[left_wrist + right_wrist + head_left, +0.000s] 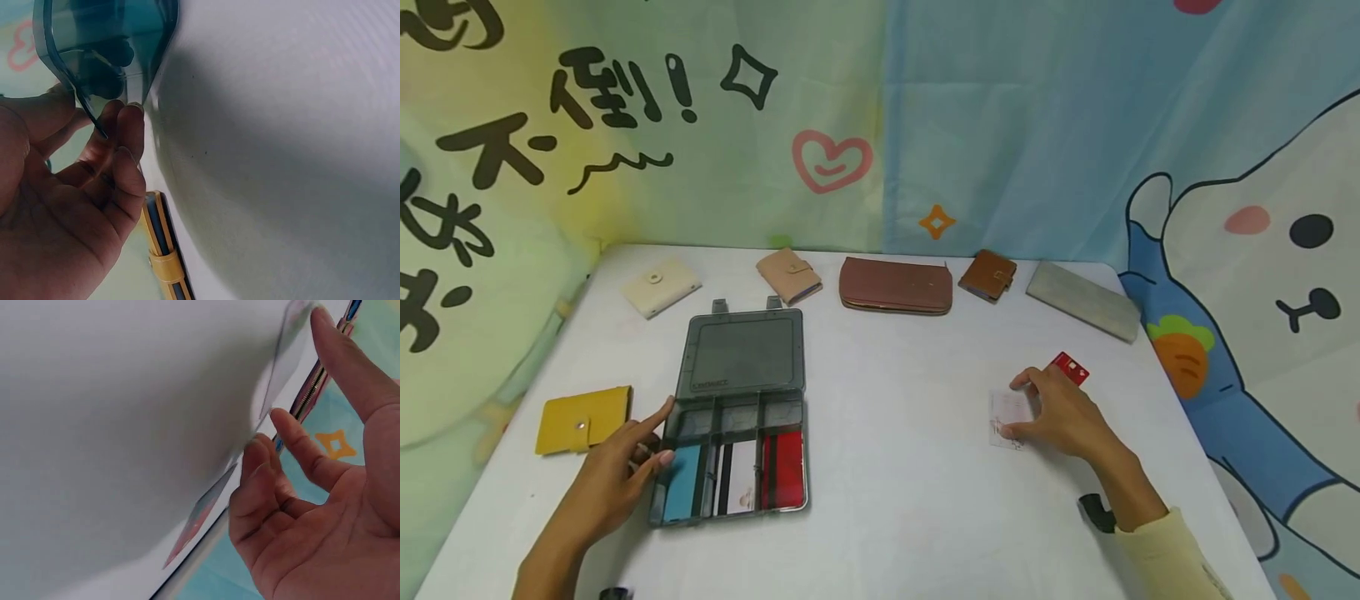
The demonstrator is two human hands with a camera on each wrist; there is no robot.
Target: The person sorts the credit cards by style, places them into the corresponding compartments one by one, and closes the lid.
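Observation:
At the left, my left hand [606, 475] holds the side wall of an open grey see-through card box [745, 350]. In the left wrist view, its thumb and fingertips are at the box's corner [103, 56]. In the box's front compartments stand a blue card [682, 483], a white card [742, 479] and a red striped card [787, 471]. My right hand [1063, 417] spans a clear card [1007, 408] on the white table, thumb and finger at its edges. Behind the knuckles lies a red card [1070, 368], partly hidden by the hand.
A yellow wallet [568, 421] lies beside the left hand. Along the back stand a cream wallet [658, 287], a beige card holder [788, 273], a long brown zip wallet [895, 286], a small brown wallet [988, 273] and a long grey wallet [1082, 300]. A printed curtain hangs behind.

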